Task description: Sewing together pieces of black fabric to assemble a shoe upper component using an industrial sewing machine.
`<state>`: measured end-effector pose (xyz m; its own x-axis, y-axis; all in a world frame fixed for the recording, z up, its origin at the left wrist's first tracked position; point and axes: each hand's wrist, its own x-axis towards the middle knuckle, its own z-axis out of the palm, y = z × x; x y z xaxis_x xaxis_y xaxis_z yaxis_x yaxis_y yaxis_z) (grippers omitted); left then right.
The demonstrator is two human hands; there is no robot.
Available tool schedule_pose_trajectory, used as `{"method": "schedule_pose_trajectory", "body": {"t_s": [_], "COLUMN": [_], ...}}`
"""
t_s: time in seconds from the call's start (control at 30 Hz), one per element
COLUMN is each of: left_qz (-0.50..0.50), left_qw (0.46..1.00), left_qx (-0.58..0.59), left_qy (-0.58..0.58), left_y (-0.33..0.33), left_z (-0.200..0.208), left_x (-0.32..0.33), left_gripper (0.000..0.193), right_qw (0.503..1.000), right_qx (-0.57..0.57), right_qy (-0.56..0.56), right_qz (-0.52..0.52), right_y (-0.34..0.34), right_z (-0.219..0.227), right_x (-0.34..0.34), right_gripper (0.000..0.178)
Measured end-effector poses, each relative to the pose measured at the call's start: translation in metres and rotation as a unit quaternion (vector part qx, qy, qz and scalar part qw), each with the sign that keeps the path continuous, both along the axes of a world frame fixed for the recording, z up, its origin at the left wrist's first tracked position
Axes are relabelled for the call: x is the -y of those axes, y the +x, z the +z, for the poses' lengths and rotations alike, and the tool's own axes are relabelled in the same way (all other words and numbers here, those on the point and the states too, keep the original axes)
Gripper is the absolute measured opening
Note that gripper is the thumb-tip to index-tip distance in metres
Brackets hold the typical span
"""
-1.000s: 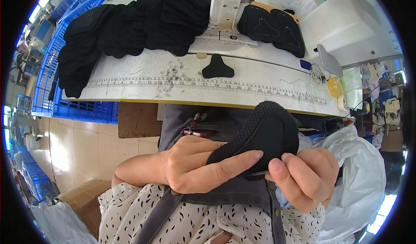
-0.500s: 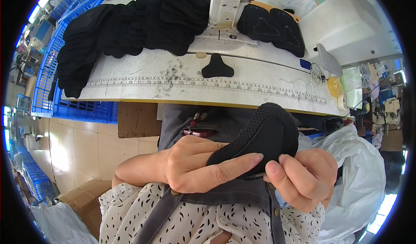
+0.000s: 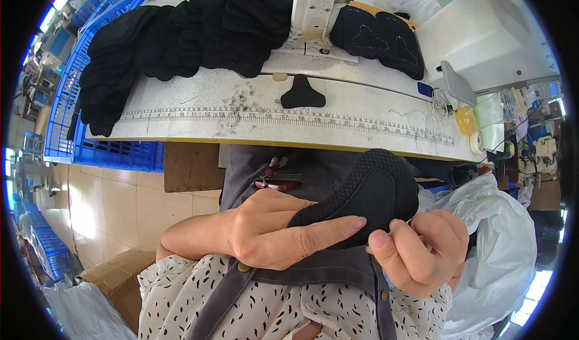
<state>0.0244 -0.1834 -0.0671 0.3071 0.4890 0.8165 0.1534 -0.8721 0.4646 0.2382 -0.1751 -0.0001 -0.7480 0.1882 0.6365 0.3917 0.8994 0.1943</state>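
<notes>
My left hand (image 3: 280, 231) grips a curved black fabric pad (image 3: 380, 198) in front of my apron, its index finger lying along the pad's face. The pad has a mesh-textured rim and a smoother black patch in its middle. Close to the pad's lower right edge, my right hand (image 3: 422, 252) is closed, thumb and index finger pinched together. A small greyish bit shows between its fingers, too little to name. On the table beyond lies a small three-lobed black piece (image 3: 303, 92).
Overlapping black fabric pieces (image 3: 181, 38) cover the table's far left. A sewing machine (image 3: 313, 11) rises at the middle back, with white-stitched black pads (image 3: 377, 38) beside it. A ruler strip (image 3: 271, 118) runs along the front. Blue crate (image 3: 114, 153) left; white plastic bag (image 3: 497, 237) right.
The pad has tipped slightly, its top edge now a little lower and further right. My right fingers have shifted slightly, and the thin metallic glint by their tips shows less.
</notes>
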Motion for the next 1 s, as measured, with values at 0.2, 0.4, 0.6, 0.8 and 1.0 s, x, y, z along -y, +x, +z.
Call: {"method": "schedule_pose_trajectory", "body": {"t_s": [0.2, 0.4, 0.6, 0.8, 1.0], "left_qz": [0.004, 0.001, 0.0, -0.002, 0.008], "left_qw": [1.0, 1.0, 1.0, 1.0, 1.0], "left_qx": [0.008, 0.002, 0.02, 0.018, 0.012], "left_qy": [-0.002, -0.001, 0.008, 0.0, 0.0], "left_y": [0.0016, 0.0008, 0.002, 0.0018, 0.0013], "left_z": [0.0004, 0.0002, -0.0009, -0.0007, 0.0003], "left_x": [-0.0001, 0.0, -0.0013, -0.0002, 0.0001], "left_gripper": [0.045, 0.045, 0.044, 0.043, 0.042], "right_qw": [1.0, 1.0, 1.0, 1.0, 1.0], "right_qx": [-0.007, 0.009, 0.007, 0.0, -0.01], "right_qy": [0.015, -0.001, -0.001, 0.005, 0.014], "right_qz": [0.003, 0.002, 0.009, 0.01, 0.017], "right_y": [0.0009, 0.0038, 0.0037, 0.0037, 0.0011], "right_z": [-0.0023, -0.0013, -0.0021, -0.0018, -0.0032], "right_x": [-0.0024, -0.0018, -0.0022, -0.0022, -0.0014], "right_gripper": [0.031, 0.033, 0.033, 0.033, 0.03]}}
